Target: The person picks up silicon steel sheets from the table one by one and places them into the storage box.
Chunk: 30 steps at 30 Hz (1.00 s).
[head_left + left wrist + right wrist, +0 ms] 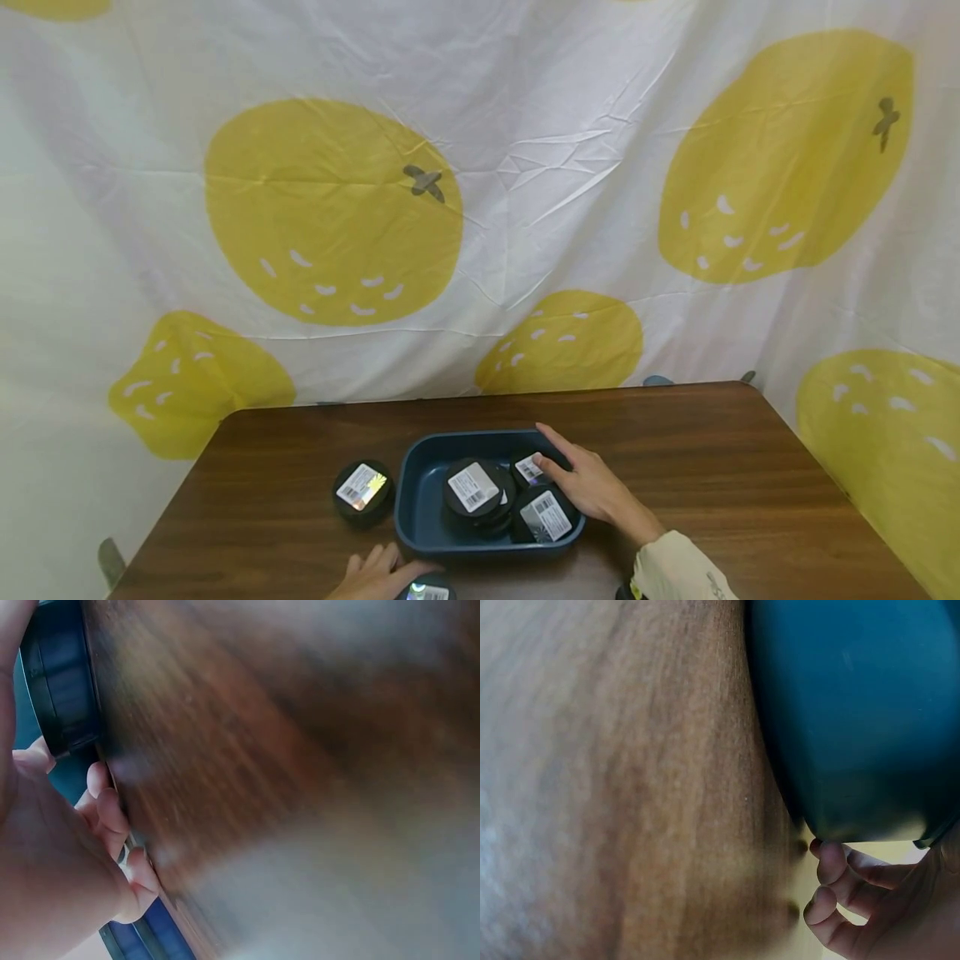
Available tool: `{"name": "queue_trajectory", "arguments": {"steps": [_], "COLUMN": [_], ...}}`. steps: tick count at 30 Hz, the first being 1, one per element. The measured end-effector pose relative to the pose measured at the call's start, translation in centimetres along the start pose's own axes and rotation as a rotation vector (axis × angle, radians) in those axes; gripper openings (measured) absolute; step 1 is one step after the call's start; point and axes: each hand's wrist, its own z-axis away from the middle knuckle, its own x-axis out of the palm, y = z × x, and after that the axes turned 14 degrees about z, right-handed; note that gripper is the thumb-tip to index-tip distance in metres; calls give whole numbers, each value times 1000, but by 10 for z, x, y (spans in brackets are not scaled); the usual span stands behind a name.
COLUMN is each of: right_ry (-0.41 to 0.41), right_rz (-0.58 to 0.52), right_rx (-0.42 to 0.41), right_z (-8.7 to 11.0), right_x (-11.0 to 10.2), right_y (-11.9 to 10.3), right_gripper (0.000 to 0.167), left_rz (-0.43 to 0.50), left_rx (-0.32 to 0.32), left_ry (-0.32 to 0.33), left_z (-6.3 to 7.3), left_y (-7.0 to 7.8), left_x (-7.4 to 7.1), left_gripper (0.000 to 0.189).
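right hand [594, 485], thumb inside, grips the blue tray [422, 492]; left hand [378, 575] pinches a black container [429, 592].

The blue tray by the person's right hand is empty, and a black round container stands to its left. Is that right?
Not quite: the blue tray isn't empty; the head view shows several labelled black containers inside. It is by the right hand, and a black round container does stand to its left.

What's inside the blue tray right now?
The blue tray holds black round containers: a stack mid-tray and two beside it. The right hand partly covers the farther one; the stack's lower part is mostly hidden.
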Motion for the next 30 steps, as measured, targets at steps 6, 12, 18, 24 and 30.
{"name": "queue_trajectory", "arguments": {"steps": [6, 12, 18, 24, 30], "right_ry": [1, 3, 4, 5, 4], "right_rz": [-1, 4, 2, 2, -6], "right_rx": [3, 2, 2, 5, 9], "right_z": [-1, -2, -1, -1, -1], "right_x": [0, 2, 2, 2, 2], "right_y": [0, 1, 2, 2, 1], "right_gripper": [60, 59, 59, 59, 58], "left_rz": [0, -25, -71, -64, -6], "left_rx": [-2, 10, 44, 42, 9], "left_ry": [-10, -17, -18, -36, -52], "left_z": [-1, -1, -1, -1, 0], "left_y": [3, 3, 2, 5, 11], "left_x": [0, -2, -3, -5, -7], "left_gripper": [67, 66, 60, 57, 53]}}
